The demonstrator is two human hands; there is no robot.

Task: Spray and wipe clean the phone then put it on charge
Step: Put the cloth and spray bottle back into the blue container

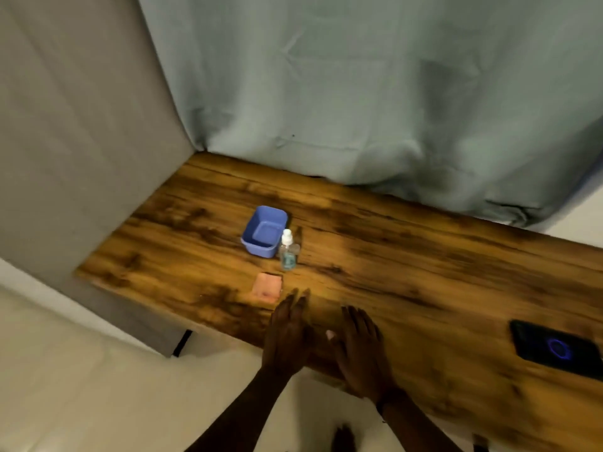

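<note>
A black phone [554,349] lies flat at the right end of the wooden table [408,256], its screen lit with a blue ring. A small clear spray bottle [288,251] with a white cap stands upright near the table's middle. A folded pink cloth [267,287] lies just in front of the bottle. My left hand [287,334] hovers flat over the table's front edge, fingers stretched toward the cloth, holding nothing. My right hand [362,350] rests flat beside it, fingers apart and empty. Both hands are far left of the phone.
A blue plastic tub [265,230] stands behind the spray bottle, touching or nearly touching it. A pale green curtain [375,93] hangs behind the table and a grey panel [81,141] borders its left end. Light floor [81,386] lies below the front edge.
</note>
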